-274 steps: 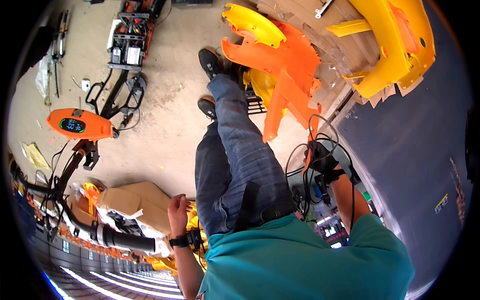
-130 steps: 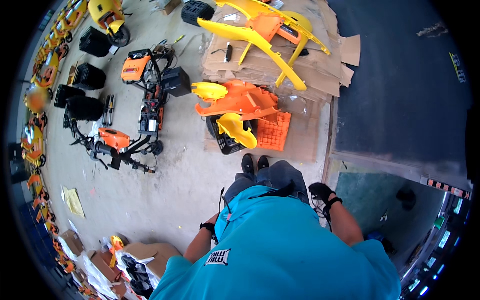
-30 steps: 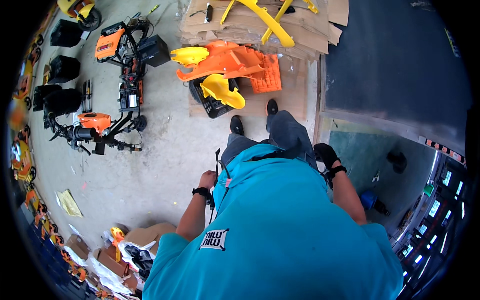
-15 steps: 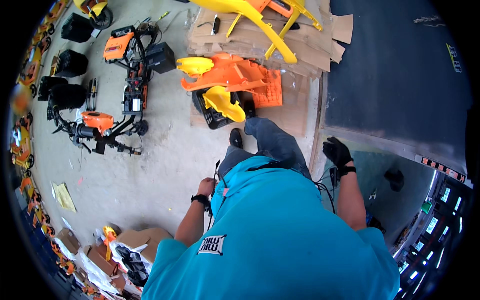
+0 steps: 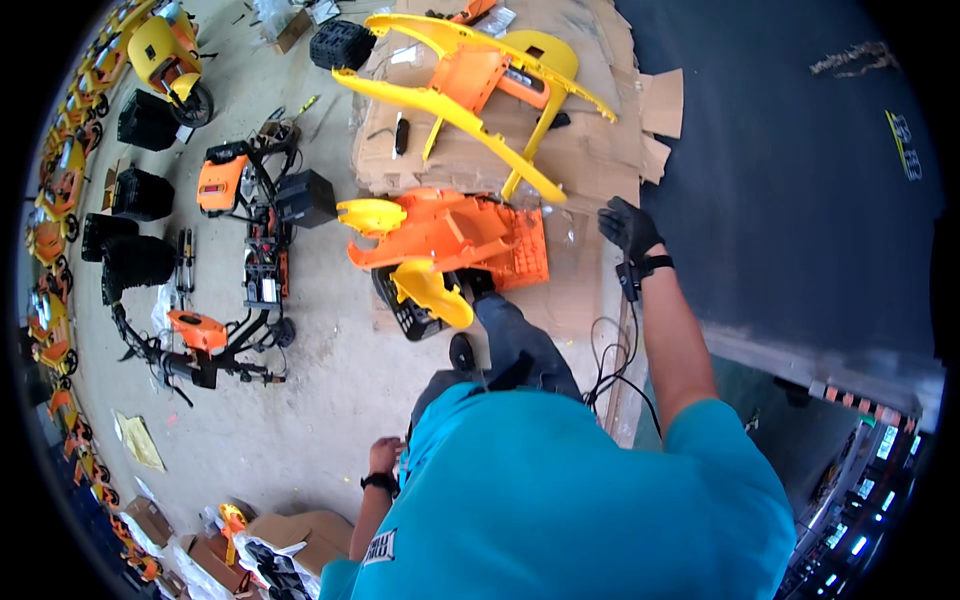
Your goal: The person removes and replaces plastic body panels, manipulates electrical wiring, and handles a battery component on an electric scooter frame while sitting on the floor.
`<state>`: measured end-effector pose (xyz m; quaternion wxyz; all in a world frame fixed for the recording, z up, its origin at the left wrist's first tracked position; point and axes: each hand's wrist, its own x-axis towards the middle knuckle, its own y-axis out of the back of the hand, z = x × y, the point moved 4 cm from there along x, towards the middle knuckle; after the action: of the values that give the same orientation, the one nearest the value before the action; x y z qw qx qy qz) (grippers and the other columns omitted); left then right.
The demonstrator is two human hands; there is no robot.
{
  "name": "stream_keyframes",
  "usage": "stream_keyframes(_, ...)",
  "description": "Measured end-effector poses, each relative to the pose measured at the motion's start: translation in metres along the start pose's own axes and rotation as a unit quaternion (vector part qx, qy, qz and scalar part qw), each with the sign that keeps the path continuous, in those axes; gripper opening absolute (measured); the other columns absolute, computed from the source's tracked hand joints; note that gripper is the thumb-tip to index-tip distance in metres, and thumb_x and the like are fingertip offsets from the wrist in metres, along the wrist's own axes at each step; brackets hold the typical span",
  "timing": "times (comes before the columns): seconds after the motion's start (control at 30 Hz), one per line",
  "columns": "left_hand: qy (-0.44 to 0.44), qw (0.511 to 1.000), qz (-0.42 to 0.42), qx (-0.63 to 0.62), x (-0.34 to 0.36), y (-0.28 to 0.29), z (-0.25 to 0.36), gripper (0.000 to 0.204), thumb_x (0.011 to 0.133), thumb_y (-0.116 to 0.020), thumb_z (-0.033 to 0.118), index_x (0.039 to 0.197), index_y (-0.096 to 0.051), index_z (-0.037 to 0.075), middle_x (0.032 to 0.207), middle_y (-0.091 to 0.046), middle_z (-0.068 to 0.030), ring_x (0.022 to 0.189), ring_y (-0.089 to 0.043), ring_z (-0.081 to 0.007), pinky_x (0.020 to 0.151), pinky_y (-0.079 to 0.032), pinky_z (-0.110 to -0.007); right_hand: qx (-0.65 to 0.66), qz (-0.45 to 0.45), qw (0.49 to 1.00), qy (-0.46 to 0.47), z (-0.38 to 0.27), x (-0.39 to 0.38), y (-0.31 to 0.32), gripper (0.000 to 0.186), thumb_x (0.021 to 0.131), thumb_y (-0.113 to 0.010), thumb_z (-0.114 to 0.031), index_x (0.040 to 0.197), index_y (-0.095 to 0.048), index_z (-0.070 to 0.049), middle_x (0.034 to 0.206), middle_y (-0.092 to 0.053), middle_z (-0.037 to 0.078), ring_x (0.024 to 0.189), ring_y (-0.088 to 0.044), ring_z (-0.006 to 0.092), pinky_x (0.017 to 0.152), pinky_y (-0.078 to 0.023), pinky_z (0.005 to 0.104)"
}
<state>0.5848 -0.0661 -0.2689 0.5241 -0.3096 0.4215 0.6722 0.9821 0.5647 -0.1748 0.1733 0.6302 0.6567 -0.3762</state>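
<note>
Black glove covers our right hand [image 5: 628,226], raised over the cardboard [image 5: 590,160] on the right, fingers loosely spread and gripping nothing. Just left of it lies the orange panel [image 5: 455,235] with yellow fenders, beside our foot. Farther off, a yellow frame [image 5: 470,100] lies on the same cardboard. Our bare left hand [image 5: 384,456] hangs near our hip, curled; we cannot tell whether it holds anything. A stripped chassis [image 5: 255,270] lies to the left.
</note>
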Motion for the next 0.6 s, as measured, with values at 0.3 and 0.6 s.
stream_keyframes(0.3,0.218,0.967,0.103,-0.084,-0.087,0.021,0.175,0.028,0.086,-0.051,0.012,0.110,-0.057,-0.002,0.094,-0.066,-0.0131,0.079,-0.063,-0.0212,0.066,-0.050,-0.032,0.077,-0.043,0.996,0.012,-0.072,0.186,-0.121,0.050,0.088,-0.059,-0.049,0.111,-0.054,-0.004,0.097,-0.062,0.011,0.085,-0.059,0.0188,0.081,-0.051,0.0340)
stream_keyframes(0.6,0.287,0.940,0.181,-0.036,-0.136,0.010,0.232,0.028,0.082,-0.056,0.018,0.099,-0.068,-0.001,0.090,-0.069,-0.0125,0.079,-0.065,-0.0199,0.069,-0.051,-0.030,0.221,-0.164,0.960,-0.061,-0.108,0.266,-0.293,0.104,0.076,-0.063,-0.064,0.143,-0.018,0.001,0.137,-0.036,0.019,0.117,-0.045,0.0332,0.099,-0.041,0.0490)
